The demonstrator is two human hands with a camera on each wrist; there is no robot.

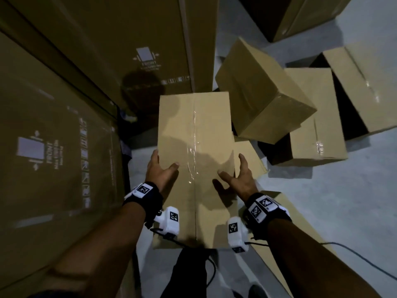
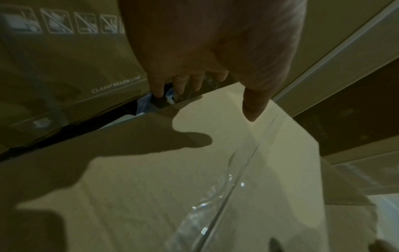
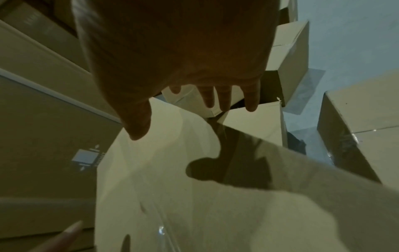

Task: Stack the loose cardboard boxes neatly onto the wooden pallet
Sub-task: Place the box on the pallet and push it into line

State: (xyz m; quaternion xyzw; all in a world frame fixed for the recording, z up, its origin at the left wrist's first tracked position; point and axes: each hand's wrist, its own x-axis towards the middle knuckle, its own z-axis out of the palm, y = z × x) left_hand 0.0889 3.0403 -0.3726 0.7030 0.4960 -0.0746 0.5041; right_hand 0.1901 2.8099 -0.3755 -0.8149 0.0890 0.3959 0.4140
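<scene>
A long taped cardboard box (image 1: 193,147) stands in front of me, its top face towards the head view. My left hand (image 1: 164,162) is spread at its left edge, thumb over the top and fingers past the side. My right hand (image 1: 232,168) mirrors it at the right edge. In the left wrist view the left hand (image 2: 205,102) hovers over the box (image 2: 194,170), its shadow falling apart from it. In the right wrist view the right hand (image 3: 179,119) has straight fingers above the box (image 3: 172,204). No pallet shows in any view.
Tall printed cartons (image 1: 53,147) wall off the left and back. Loose boxes lie at the right: a tilted one (image 1: 262,89) leaning on another (image 1: 311,117), and a third (image 1: 365,89). Flat cardboard (image 1: 279,244) and a cable (image 1: 354,252) lie on the grey floor (image 1: 343,190).
</scene>
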